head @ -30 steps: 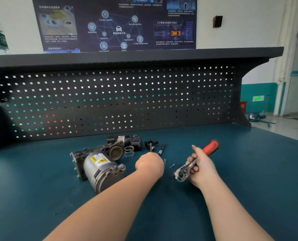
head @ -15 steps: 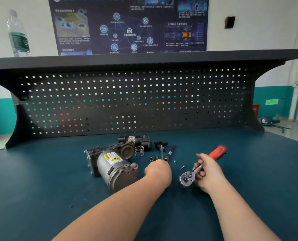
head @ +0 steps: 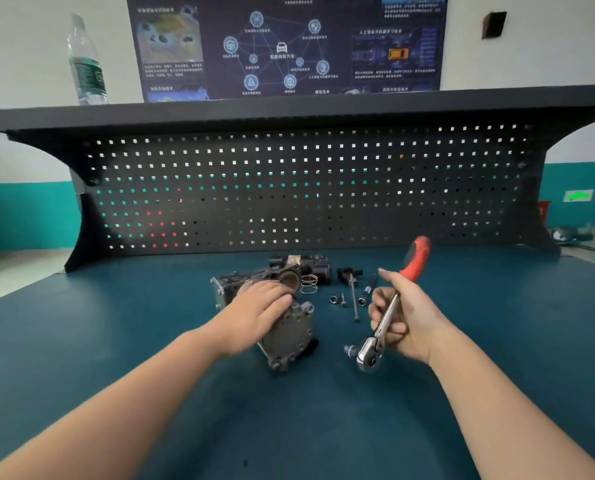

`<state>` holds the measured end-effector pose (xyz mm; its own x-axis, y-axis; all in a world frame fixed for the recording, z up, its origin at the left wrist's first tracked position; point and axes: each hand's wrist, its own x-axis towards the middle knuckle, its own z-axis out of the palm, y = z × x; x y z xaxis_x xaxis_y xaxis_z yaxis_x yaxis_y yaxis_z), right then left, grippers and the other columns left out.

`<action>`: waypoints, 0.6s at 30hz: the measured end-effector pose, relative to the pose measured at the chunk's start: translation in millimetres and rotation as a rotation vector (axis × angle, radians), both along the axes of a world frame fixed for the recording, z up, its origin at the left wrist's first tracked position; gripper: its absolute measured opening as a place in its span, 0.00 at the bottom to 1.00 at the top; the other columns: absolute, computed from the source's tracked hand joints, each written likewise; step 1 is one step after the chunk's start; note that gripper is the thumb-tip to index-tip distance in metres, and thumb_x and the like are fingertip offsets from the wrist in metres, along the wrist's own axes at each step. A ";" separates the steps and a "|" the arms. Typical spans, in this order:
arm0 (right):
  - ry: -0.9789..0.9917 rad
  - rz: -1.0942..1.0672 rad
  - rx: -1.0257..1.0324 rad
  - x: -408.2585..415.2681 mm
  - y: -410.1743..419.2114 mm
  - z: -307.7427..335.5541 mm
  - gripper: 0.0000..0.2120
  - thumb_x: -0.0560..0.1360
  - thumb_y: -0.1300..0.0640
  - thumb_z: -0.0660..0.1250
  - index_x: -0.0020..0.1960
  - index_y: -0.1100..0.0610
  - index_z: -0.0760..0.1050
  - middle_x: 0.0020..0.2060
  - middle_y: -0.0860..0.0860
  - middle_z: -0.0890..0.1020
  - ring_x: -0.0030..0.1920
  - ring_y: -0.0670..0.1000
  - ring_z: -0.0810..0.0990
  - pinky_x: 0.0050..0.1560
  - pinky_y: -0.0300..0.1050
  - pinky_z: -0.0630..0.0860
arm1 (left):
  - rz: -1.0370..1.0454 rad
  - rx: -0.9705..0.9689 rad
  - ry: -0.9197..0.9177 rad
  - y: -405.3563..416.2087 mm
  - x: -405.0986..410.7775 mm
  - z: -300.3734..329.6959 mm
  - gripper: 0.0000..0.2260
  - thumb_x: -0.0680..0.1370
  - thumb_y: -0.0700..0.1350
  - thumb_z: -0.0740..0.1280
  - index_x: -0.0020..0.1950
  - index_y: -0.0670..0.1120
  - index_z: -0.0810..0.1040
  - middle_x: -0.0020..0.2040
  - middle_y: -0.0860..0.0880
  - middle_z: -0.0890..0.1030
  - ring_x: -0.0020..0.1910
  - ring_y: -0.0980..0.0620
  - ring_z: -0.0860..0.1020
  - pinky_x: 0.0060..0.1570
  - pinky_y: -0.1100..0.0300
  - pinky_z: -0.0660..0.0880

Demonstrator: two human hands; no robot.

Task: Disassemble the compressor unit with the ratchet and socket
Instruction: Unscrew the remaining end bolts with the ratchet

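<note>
Left hand (head: 254,315) has shifted off the loose parts, now flat w/ straight fingers on the compressor unit (head: 285,334), grey metal, mid-frame on the bench (head: 116,358); right hand (head: 405,318) grips ratchet (head: 391,308), red handle up; bolts (head: 337,299) center.

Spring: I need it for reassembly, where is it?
Head view: the spring lies mid-bench, beside the compressor unit, just beyond the left hand.

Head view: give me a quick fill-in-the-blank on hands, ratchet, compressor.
1. The right hand grips the ratchet, whose handle is ____ in colour.
2. The left hand rests on the ____.
3. The water bottle stands on the ____ above the pegboard.

Missing words: red; compressor unit; shelf
</note>
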<state>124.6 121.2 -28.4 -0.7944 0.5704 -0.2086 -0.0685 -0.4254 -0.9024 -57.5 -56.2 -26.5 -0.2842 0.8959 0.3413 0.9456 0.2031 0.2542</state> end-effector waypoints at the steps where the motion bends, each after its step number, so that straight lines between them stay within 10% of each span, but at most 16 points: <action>1: -0.014 -0.017 0.044 -1.4 -3.5 0.3 0.28 0.74 0.36 0.63 0.26 0.55 0.64 0.23 0.54 0.71 0.16 0.45 0.56 0.17 0.32 0.52 | 0.018 0.066 0.061 1.4 3.3 -8.6 0.20 0.82 0.51 0.49 0.63 0.45 0.74 0.62 0.50 0.75 0.64 0.51 0.69 0.68 0.53 0.59; 6: -0.228 -0.297 0.240 1.2 0.3 -9.4 0.27 0.72 0.33 0.63 0.38 0.58 0.68 0.23 0.52 0.73 0.16 0.45 0.59 0.18 0.34 0.57 | 0.288 0.197 0.220 7.0 28.8 -24.5 0.18 0.82 0.51 0.44 0.55 0.51 0.73 0.55 0.55 0.75 0.61 0.52 0.69 0.67 0.52 0.58; 12: -0.258 -0.514 0.148 9.3 28.8 -29.1 0.13 0.80 0.54 0.60 0.40 0.59 0.63 0.29 0.57 0.74 0.11 0.45 0.55 0.19 0.29 0.55 | 0.624 0.166 0.315 16.0 72.0 -24.0 0.22 0.81 0.56 0.45 0.50 0.49 0.75 0.50 0.49 0.78 0.54 0.43 0.72 0.56 0.48 0.62; 18: -0.548 -0.514 0.397 7.7 38.5 -33.0 0.08 0.76 0.62 0.60 0.39 0.59 0.63 0.27 0.54 0.66 0.24 0.50 0.61 0.25 0.39 0.59 | 0.268 -0.004 0.406 -14.6 51.8 -16.8 0.40 0.67 0.75 0.38 0.64 0.51 0.68 0.55 0.49 0.73 0.58 0.45 0.70 0.61 0.52 0.62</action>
<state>132.3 159.7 -61.4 -0.2613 0.9452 -0.1960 0.3235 -0.1056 -0.9403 -5.7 -70.7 -43.3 -0.3496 0.8108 0.4694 0.8825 0.4532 -0.1256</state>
